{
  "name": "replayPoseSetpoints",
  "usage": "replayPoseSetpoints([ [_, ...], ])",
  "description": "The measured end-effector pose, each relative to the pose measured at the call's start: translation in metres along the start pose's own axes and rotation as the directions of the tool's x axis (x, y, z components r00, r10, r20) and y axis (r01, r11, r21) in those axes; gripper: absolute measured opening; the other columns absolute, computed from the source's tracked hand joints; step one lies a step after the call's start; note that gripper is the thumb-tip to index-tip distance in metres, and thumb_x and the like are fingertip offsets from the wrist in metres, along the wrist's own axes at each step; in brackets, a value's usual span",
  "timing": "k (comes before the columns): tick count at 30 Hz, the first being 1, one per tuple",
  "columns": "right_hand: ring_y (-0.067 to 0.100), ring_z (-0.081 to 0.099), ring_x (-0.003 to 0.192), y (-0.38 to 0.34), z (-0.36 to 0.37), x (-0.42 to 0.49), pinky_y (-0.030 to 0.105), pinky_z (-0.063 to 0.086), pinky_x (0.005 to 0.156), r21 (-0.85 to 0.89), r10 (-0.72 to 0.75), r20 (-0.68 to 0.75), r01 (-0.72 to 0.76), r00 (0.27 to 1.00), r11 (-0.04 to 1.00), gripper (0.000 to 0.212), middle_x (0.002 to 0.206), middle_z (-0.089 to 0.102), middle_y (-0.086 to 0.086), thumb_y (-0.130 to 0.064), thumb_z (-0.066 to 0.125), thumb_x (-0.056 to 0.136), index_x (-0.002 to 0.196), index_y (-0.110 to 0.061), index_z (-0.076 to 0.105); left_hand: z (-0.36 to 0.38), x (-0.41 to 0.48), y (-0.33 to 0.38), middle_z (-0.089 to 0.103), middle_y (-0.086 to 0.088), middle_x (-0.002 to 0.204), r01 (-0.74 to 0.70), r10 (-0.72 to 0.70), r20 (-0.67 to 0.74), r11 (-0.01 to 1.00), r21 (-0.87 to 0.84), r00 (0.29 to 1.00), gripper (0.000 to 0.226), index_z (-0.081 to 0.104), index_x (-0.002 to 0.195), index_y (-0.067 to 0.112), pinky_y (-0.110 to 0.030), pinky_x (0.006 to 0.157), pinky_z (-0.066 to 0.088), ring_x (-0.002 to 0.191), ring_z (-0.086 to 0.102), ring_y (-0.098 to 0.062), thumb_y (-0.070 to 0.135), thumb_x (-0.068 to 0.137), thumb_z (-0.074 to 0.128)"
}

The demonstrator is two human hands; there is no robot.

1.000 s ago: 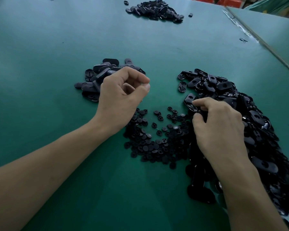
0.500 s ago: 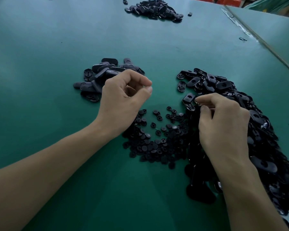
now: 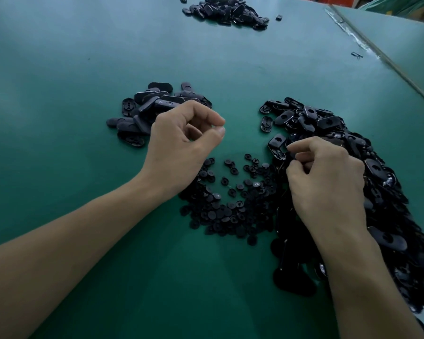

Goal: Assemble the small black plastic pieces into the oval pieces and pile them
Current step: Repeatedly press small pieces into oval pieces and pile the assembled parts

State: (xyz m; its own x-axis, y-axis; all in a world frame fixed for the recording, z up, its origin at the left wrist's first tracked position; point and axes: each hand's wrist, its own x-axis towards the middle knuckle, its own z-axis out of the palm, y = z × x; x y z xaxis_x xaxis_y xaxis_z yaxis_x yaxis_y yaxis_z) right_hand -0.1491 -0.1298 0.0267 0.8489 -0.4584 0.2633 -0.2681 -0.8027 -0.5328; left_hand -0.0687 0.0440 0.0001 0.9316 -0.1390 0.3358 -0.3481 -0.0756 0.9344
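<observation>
- The small black pieces (image 3: pixel 233 201) lie heaped between both wrists.
- The right hand (image 3: pixel 326 182) pinches one oval piece (image 3: pixel 277 145), whose long axis points away from the person.
- The left hand (image 3: pixel 181 143), apart to its left, has thumb and forefinger tips closed; what they hold I cannot tell.
- A pile of ovals (image 3: pixel 152 111) lies just behind it.

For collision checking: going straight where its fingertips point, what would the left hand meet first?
Probably the right-side pile of black plastic oval pieces, though the left hand may pass above.
</observation>
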Motion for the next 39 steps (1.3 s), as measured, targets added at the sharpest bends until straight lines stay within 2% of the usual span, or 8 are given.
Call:
replayPoseSetpoints([
  [6,0.024,0.065,0.09,0.0042,0.001,0.0039,0.036,0.054,0.085,0.001,0.013,-0.017,-0.013,1.0,1.0,0.028,0.101,0.069,0.003,-0.008,0.055,0.096,0.115,-0.023,0.069,-0.0005,-0.0006,-0.0014,0.062,0.002,0.072,-0.002,0.002,0.029,1.0,0.019,1.0,0.016,0.067,0.083,0.021,-0.045,0.064,0.052,0.062,0.051,-0.02,0.006,0.088,0.071],
  [11,0.029,0.065,0.096,0.005,0.0024,0.0037,0.045,0.051,0.093,0.047,-0.062,-0.081,0.066,0.995,0.997,0.023,0.099,0.073,0.0,-0.01,0.06,0.096,0.111,-0.023,0.073,-0.0006,-0.0012,-0.0012,0.064,0.0,0.074,-0.011,0.009,0.041,1.0,0.03,0.999,0.01,0.068,0.084,0.022,-0.043,0.064,0.052,0.062,0.053,-0.021,0.013,0.086,0.07],
  [14,0.022,0.065,0.085,0.0034,0.0032,0.0044,0.033,0.053,0.085,0.12,-0.109,-0.127,0.124,0.986,0.985,0.021,0.09,0.07,-0.002,-0.01,0.062,0.096,0.106,-0.024,0.074,-0.0003,-0.0008,-0.0018,0.063,0.002,0.073,-0.007,0.005,0.042,0.999,0.035,0.999,0.007,0.068,0.083,0.023,-0.036,0.062,0.051,0.061,0.053,-0.017,0.016,0.084,0.07],
  [17,0.003,0.065,0.077,-0.0002,0.0036,0.0034,0.007,0.046,0.075,0.212,-0.13,-0.142,0.158,0.981,0.964,0.021,0.09,0.071,-0.004,-0.01,0.064,0.095,0.105,-0.024,0.075,0.0003,-0.0008,-0.0027,0.062,0.004,0.072,-0.012,0.01,0.052,0.999,0.032,0.999,0.008,0.068,0.084,0.024,-0.024,0.06,0.046,0.061,0.052,-0.012,0.017,0.084,0.07],
  [22,0.001,0.063,0.075,0.0021,0.005,0.0032,0.0,0.042,0.072,0.183,-0.116,-0.139,0.141,0.983,0.973,0.022,0.089,0.07,-0.008,-0.009,0.065,0.094,0.106,-0.024,0.074,0.0018,-0.0021,-0.0027,0.062,0.009,0.071,-0.04,0.035,0.08,0.998,0.055,0.996,0.007,0.068,0.084,0.026,-0.016,0.059,0.041,0.06,0.051,-0.007,0.019,0.085,0.07],
  [27,-0.003,0.063,0.076,0.0055,0.0041,0.0057,0.009,0.047,0.076,0.18,-0.091,-0.13,0.113,0.987,0.977,0.023,0.088,0.067,-0.011,-0.008,0.065,0.094,0.107,-0.025,0.073,0.0022,-0.0015,-0.0037,0.063,0.01,0.07,-0.047,0.041,0.086,0.996,0.072,0.995,0.002,0.069,0.084,0.022,-0.017,0.06,0.043,0.061,0.054,-0.008,0.021,0.084,0.07],
  [32,-0.005,0.062,0.073,0.0055,0.0052,0.0057,-0.001,0.043,0.072,0.189,-0.126,-0.15,0.153,0.981,0.97,0.024,0.101,0.069,-0.002,-0.01,0.067,0.093,0.111,-0.025,0.072,0.0021,-0.0014,-0.0041,0.062,0.01,0.07,-0.046,0.04,0.087,0.997,0.069,0.995,0.002,0.069,0.084,0.023,-0.017,0.06,0.042,0.061,0.053,-0.008,0.022,0.084,0.07],
  [39,0.004,0.063,0.079,-0.0009,0.0086,0.0016,0.008,0.046,0.072,0.312,-0.296,-0.149,0.329,0.943,0.891,0.027,0.102,0.066,-0.005,-0.008,0.069,0.092,0.112,-0.025,0.072,0.0017,-0.0048,-0.0017,0.065,0.013,0.08,-0.063,0.052,0.212,0.997,0.046,0.976,0.015,0.07,0.099,0.028,-0.015,0.057,0.041,0.065,0.056,-0.006,0.026,0.085,0.073],
])
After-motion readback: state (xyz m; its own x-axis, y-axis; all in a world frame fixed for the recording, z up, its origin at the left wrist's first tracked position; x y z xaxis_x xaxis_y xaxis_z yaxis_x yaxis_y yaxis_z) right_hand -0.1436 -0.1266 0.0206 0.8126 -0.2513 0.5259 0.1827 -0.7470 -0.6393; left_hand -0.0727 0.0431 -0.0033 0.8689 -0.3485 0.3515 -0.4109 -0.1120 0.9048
